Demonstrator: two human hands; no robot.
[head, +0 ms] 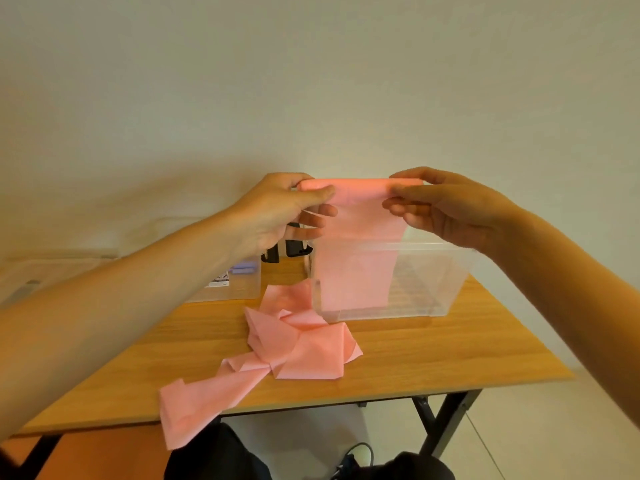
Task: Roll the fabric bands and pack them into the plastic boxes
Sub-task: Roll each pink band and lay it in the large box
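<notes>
A long pink fabric band [360, 237] hangs in the air above the table. Its top end is wound into a small roll. My left hand [287, 213] pinches the roll's left end and my right hand [446, 206] pinches its right end. The band drops down in front of a clear plastic box [433, 271], then lies crumpled on the wooden table [433, 348]. Its loose tail hangs over the table's front edge.
A second clear plastic box [239, 282] with a label and something purple inside stands at the back left, partly behind my left arm. Dark objects [294, 249] stand behind the boxes. Cables lie on the floor under the table.
</notes>
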